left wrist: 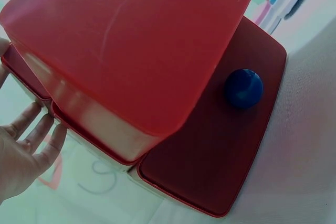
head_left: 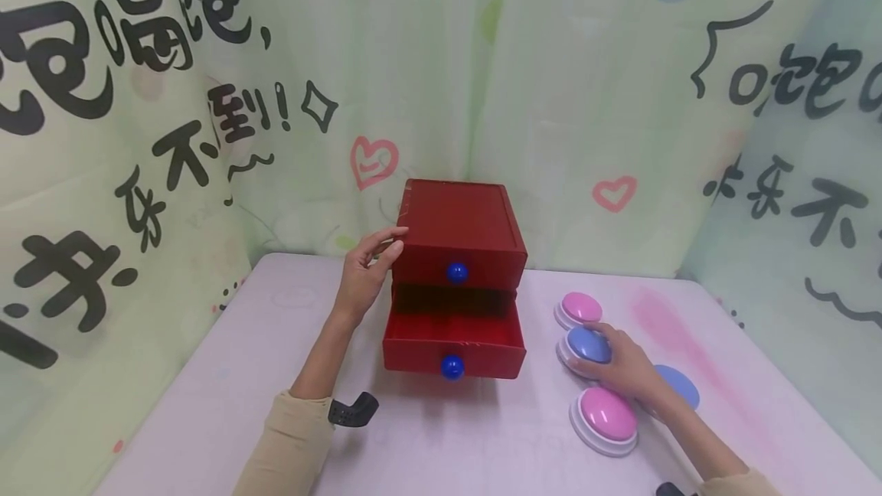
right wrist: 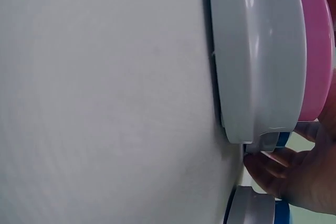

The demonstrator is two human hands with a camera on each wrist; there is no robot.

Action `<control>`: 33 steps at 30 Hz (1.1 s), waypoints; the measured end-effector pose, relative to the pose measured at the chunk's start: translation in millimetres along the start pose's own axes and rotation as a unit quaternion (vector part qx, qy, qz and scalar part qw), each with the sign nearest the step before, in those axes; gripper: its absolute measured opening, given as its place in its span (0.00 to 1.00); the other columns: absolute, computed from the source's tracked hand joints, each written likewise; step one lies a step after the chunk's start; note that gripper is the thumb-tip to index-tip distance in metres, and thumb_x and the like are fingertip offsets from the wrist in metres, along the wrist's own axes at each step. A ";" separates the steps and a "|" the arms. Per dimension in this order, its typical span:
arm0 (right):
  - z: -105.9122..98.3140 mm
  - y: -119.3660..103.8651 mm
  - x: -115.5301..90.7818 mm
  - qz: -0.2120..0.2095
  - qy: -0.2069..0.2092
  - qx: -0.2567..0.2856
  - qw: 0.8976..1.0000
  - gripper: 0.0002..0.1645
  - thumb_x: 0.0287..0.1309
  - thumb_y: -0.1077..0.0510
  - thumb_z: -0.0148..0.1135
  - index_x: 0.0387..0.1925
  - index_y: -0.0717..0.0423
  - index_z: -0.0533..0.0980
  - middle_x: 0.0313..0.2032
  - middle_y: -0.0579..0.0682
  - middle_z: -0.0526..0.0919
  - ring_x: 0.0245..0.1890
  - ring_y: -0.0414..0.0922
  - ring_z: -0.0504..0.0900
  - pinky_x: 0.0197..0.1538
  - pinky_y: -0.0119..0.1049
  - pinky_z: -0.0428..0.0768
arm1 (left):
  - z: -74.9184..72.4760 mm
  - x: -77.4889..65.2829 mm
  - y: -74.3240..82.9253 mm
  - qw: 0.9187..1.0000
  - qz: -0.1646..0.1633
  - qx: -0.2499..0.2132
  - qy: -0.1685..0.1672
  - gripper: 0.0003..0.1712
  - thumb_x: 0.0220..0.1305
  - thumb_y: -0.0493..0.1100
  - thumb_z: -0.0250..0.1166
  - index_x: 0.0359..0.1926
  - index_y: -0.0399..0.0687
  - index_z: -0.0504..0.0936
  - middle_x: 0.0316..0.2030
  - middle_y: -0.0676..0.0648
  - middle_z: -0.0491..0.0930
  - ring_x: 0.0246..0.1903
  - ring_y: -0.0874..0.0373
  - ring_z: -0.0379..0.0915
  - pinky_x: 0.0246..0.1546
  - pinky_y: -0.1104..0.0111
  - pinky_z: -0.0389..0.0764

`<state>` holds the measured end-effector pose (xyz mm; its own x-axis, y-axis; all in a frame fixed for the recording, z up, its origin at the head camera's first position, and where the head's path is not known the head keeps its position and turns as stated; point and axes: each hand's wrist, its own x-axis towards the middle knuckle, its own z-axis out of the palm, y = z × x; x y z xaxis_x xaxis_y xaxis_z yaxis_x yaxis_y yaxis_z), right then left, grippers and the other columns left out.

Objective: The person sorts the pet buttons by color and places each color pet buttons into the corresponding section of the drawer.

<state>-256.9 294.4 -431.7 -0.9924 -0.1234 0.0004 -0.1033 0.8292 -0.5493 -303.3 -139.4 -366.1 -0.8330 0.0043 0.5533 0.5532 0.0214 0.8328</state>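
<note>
A red cabinet (head_left: 458, 213) with blue ball knobs stands mid-table. Its middle drawer (head_left: 406, 354) is pulled out, while the top drawer front (head_left: 420, 266) and the bottom drawer front (left wrist: 194, 150) sit closed. The fingers of my left hand (head_left: 365, 274) rest along the cabinet's left side, fairly straight. On the right, my right hand (head_left: 623, 366) grips a round blue push button (head_left: 589, 344) on a white base, thumb and fingers around its sides. Pink buttons lie beyond it (head_left: 581, 306) and nearer me (head_left: 608, 416). In the right wrist view the near pink button (right wrist: 315, 51) partly hides the gripped one.
Another blue button (head_left: 678, 386) lies partly behind the right forearm. The white table (head_left: 227, 412) carries a pink smear at right. A printed curtain (head_left: 565, 83) with writing and hearts encloses the back and sides. A dark wrist strap (head_left: 354, 410) sticks out by the left sleeve.
</note>
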 end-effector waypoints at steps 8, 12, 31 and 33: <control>-3.0 -4.1 -5.0 0.043 -0.021 0.047 0.998 0.58 0.58 0.32 0.69 0.77 0.58 0.56 0.69 0.75 0.63 0.67 0.72 0.65 0.62 0.67 0.71 | 1.3 -0.1 -1.3 1.000 0.000 0.001 0.002 0.19 0.73 0.43 0.61 0.62 0.47 0.82 0.60 0.46 0.79 0.55 0.54 0.77 0.51 0.67 0.79; -4.6 -9.3 -8.5 0.044 -0.018 0.049 0.998 0.59 0.57 0.32 0.70 0.77 0.59 0.55 0.67 0.74 0.66 0.65 0.70 0.68 0.61 0.66 0.73 | 1.7 -0.1 -2.0 1.000 -0.006 0.004 0.002 0.19 0.73 0.44 0.61 0.62 0.48 0.83 0.59 0.47 0.79 0.55 0.54 0.77 0.52 0.65 0.79; -6.0 -39.3 -25.1 -0.052 0.053 0.009 0.997 0.56 0.55 0.40 0.75 0.74 0.64 0.60 0.64 0.73 0.70 0.60 0.71 0.73 0.54 0.65 0.79 | 0.5 -0.2 -1.9 1.000 0.003 -0.002 0.003 0.19 0.74 0.44 0.61 0.62 0.47 0.82 0.60 0.47 0.79 0.55 0.52 0.77 0.50 0.69 0.79; -4.2 -40.7 -26.0 -0.076 0.080 0.007 0.994 0.53 0.55 0.42 0.77 0.73 0.61 0.62 0.62 0.71 0.71 0.59 0.69 0.74 0.55 0.65 0.78 | 1.0 0.3 -2.1 1.000 0.006 -0.003 0.005 0.19 0.74 0.43 0.61 0.62 0.46 0.82 0.60 0.46 0.79 0.55 0.52 0.77 0.50 0.69 0.79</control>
<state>-227.1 266.1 -405.9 -0.9635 -0.1574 0.2164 -0.2529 0.8002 -0.5438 -304.7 -138.4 -367.7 -0.8265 -0.0046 0.5629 0.5628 0.0158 0.8264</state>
